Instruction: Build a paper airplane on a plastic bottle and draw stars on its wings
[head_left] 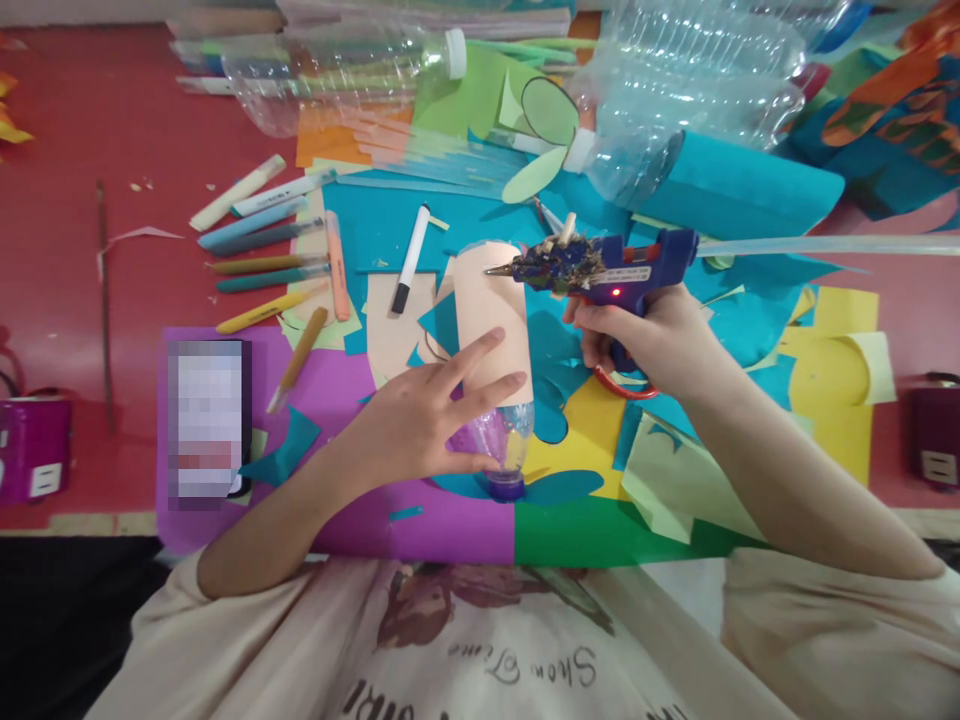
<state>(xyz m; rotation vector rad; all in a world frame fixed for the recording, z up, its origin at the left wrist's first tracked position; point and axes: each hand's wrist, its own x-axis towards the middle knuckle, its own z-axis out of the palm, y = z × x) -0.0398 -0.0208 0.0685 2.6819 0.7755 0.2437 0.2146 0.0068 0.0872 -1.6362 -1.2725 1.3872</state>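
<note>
Steadying paper-wrapped bottle (519, 428) under spread left hand (416, 420), presumably against rolling; gripping hot-glue gun (630, 268) in right hand (671, 335), tip-first over wrap (489, 308).

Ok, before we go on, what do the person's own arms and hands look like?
The left hand and right hand are bare, with no gloves. Both forearms are uncovered below loose, short cream sleeves. They belong to a cream shirt printed with dark lettering and a brownish picture.
</note>
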